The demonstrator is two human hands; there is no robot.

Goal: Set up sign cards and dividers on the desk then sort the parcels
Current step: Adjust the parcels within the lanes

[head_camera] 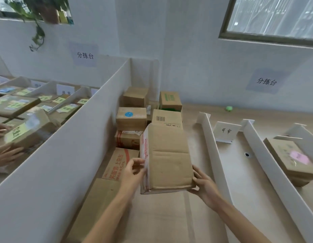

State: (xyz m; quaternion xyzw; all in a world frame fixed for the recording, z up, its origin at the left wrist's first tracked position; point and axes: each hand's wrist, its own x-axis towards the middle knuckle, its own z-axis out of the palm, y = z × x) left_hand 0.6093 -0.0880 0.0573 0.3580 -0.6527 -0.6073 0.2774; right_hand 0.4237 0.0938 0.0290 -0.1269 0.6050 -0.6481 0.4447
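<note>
I hold a brown cardboard parcel (168, 158) up in front of me, above the pile of parcels (131, 120) stacked along the tall white partition. My left hand (133, 172) grips its left edge, beside the red printing. My right hand (204, 185) supports its lower right corner with curled fingers. To the right, white dividers (211, 142) (261, 148) lie on the desk and form lanes. A white sign card (225, 131) with handwriting stands between two dividers. One parcel with a pink label (292, 159) lies in the right lane.
A tall white partition (78, 137) separates my desk from a neighbouring one with labelled parcels, where another person's hands (3, 146) handle a box. Paper signs (266, 81) hang on the wall. A small green object (229, 108) sits at the desk's back edge.
</note>
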